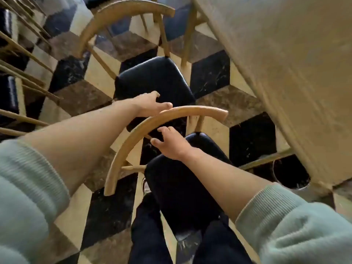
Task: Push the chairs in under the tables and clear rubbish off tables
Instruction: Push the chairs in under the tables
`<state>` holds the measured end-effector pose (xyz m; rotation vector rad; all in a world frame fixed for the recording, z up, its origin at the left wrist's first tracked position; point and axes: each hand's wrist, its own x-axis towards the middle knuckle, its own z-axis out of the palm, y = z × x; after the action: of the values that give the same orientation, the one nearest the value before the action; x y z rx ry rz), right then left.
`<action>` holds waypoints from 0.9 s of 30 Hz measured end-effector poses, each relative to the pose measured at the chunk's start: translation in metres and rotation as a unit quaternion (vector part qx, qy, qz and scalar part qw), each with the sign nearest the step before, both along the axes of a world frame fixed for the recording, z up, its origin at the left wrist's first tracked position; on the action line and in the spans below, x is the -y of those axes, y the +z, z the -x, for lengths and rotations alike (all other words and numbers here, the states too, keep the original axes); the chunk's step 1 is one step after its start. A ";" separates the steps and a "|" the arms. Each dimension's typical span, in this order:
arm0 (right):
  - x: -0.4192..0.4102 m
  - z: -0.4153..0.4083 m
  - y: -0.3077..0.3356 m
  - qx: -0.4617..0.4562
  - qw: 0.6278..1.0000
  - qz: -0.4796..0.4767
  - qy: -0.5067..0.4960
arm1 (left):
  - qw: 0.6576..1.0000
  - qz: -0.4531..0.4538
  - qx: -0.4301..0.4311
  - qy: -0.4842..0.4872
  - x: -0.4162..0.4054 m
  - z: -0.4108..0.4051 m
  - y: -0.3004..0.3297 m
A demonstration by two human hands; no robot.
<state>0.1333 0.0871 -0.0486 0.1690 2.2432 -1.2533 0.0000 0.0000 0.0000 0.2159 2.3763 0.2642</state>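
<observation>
The near chair has a curved wooden backrest [144,134] and a black seat [181,183], and it stands just in front of me, out from the pale table [285,73] on the right. My left hand [150,105] lies against the far side of that backrest, fingers spread and thumb on the rail. My right hand [169,145] is on the seat side of the rail with loosely curled fingers touching it, not closed around it. A second chair of the same kind [154,80] stands beyond, also out from the table.
More wooden chairs with black seats [11,88] crowd the left edge. The floor is a cube-pattern tile [209,73]. A round dark base or bin [291,174] sits under the table's near end. My legs in dark trousers [148,225] stand against the near chair.
</observation>
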 end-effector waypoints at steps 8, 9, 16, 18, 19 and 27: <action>0.114 0.015 -0.074 0.196 0.960 0.126 -0.158 | 0.966 -0.094 0.093 -0.222 -0.063 0.040 -0.101; 0.131 0.014 -0.075 0.206 0.946 0.168 -0.185 | 0.963 -0.110 0.106 -0.224 -0.066 0.042 -0.106; 0.175 0.024 -0.079 0.231 0.908 0.204 -0.284 | 0.960 -0.170 0.128 -0.182 -0.040 0.061 -0.114; 0.174 0.027 -0.075 0.246 0.908 0.221 -0.255 | 0.963 -0.176 0.132 -0.154 -0.026 0.072 -0.111; 0.174 0.028 -0.075 0.252 0.911 0.220 -0.240 | 0.965 -0.178 0.132 -0.138 -0.018 0.077 -0.109; 0.154 -0.008 -0.066 0.245 0.953 0.132 -0.119 | 0.972 -0.202 0.106 0.060 0.047 0.088 -0.110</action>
<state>0.1410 -0.0667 -0.1145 0.5942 1.6491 -1.4363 -0.0884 -0.0473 -0.1102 0.2204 2.1045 0.7921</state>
